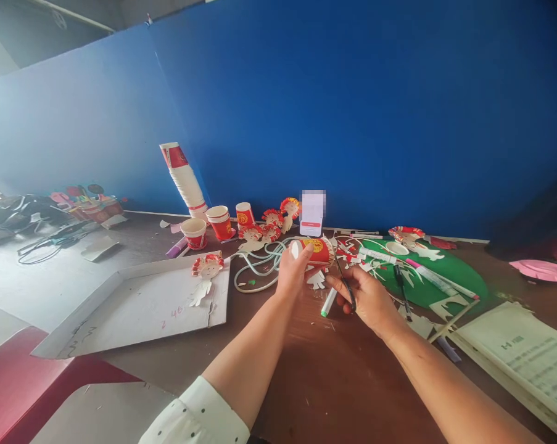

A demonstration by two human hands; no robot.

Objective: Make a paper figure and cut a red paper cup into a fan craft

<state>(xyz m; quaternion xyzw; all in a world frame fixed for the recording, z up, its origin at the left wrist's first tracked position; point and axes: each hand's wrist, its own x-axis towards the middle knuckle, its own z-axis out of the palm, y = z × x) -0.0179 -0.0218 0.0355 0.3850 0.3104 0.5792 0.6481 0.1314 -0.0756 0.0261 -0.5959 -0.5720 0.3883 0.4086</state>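
A red paper cup [323, 251] with a yellow print lies sideways in my left hand [293, 270], which is closed around its base end. Short slits fringe the cup's rim, on the right. My right hand [364, 297] is closed on the handles of a pair of black scissors [351, 295]. Their blades reach up to the fringed rim; whether they are spread I cannot tell. Below the cup, a white paper cutout [316, 279] and a marker with a green tip [329, 302] lie on the dark table.
Behind my hands stands a lit phone [312, 213]. Stacked paper cups [185, 182] lean at the back left, near a white box lid [144, 302] holding a paper figure. Red and white scraps, markers and a green sheet [463, 271] lie right, beside an open book [519, 351].
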